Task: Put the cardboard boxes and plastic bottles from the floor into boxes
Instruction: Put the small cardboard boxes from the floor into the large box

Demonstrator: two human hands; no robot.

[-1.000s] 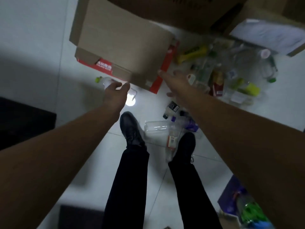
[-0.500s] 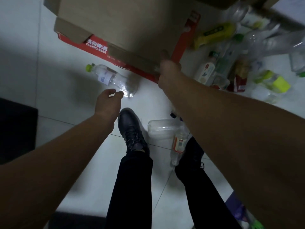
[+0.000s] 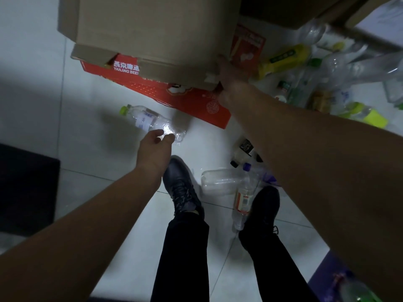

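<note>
My left hand (image 3: 156, 149) has come down to the clear bottle (image 3: 152, 122) on the floor, fingers half-curled and empty. My right hand (image 3: 231, 77) now grips the brown cardboard box (image 3: 152, 33), so lifting can begin.

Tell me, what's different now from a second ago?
The right hand, open in the air before, has reached forward and taken hold of the brown cardboard box at its corner. The left hand stays open beside the clear green-capped bottle, not gripping it. Bottles on the floor lie unmoved.
</note>
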